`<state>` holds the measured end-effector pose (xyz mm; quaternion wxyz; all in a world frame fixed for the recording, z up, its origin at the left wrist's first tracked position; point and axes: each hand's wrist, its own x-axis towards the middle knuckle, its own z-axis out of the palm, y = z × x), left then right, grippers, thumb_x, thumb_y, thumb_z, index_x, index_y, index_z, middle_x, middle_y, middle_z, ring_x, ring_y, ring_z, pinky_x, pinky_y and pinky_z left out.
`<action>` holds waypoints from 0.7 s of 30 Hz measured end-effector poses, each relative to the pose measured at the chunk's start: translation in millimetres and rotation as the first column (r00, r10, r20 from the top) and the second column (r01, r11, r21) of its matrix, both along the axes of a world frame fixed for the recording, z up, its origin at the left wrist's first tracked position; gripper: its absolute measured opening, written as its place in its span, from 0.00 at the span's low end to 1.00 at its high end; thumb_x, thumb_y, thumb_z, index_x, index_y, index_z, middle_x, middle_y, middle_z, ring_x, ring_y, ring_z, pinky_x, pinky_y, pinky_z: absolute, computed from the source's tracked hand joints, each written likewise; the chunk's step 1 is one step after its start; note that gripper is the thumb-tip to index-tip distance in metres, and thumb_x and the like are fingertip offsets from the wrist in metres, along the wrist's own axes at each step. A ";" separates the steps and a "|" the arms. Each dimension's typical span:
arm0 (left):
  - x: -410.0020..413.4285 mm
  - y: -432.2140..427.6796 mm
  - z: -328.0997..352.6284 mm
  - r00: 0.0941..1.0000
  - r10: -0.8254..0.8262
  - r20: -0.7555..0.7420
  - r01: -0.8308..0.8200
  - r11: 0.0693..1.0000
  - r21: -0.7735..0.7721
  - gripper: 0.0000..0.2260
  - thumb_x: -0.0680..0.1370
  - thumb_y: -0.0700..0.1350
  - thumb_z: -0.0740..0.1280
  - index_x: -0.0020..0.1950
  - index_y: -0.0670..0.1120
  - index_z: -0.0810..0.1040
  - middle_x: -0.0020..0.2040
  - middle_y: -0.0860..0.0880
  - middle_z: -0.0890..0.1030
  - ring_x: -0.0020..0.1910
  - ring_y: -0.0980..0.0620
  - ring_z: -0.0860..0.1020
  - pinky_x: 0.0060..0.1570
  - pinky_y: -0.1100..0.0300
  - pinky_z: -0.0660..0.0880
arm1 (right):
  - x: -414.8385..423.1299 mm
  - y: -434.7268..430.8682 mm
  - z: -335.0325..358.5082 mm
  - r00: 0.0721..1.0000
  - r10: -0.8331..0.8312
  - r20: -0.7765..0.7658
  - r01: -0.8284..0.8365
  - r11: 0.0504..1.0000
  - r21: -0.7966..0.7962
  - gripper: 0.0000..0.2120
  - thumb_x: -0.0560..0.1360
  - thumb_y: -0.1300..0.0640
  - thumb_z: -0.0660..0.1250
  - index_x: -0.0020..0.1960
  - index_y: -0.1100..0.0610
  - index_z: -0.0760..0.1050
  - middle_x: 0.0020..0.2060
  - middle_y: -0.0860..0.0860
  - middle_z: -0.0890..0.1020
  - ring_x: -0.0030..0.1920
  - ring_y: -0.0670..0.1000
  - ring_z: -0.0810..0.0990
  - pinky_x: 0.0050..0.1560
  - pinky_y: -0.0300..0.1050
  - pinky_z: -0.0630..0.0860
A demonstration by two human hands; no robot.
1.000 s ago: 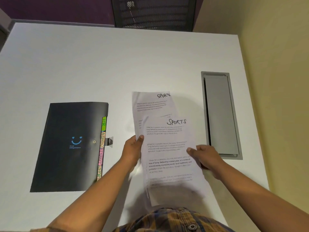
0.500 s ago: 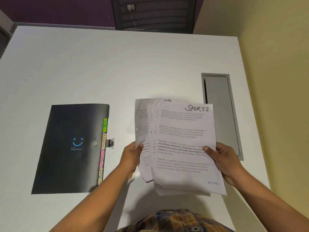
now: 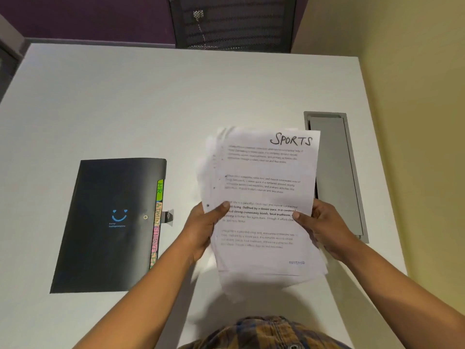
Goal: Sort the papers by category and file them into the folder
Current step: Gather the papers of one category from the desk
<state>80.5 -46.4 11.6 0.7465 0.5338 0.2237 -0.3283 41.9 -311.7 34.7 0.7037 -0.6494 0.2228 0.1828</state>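
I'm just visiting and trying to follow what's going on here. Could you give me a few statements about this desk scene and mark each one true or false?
1. Both hands hold the stack of papers. True: the left hand grips its left edge, the right hand its right edge.
2. The top sheet is headed "HR". False: it reads "SPORTS" in handwriting.
3. The black folder lies open on the table. False: it lies closed, with coloured tabs showing along its right edge.
4. The folder is to the left of the papers. True.
5. The papers lie flat on the table. False: they are held up above it.
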 end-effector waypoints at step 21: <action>29.3 -26.3 50.7 0.584 -0.208 0.785 -0.134 0.929 0.345 0.19 0.74 0.34 0.73 0.58 0.55 0.80 0.49 0.61 0.84 0.51 0.63 0.81 0.51 0.67 0.77 | 28.4 22.3 31.5 0.850 0.019 0.527 0.174 0.933 -0.314 0.18 0.70 0.61 0.76 0.56 0.47 0.77 0.48 0.39 0.85 0.53 0.41 0.83 0.54 0.38 0.80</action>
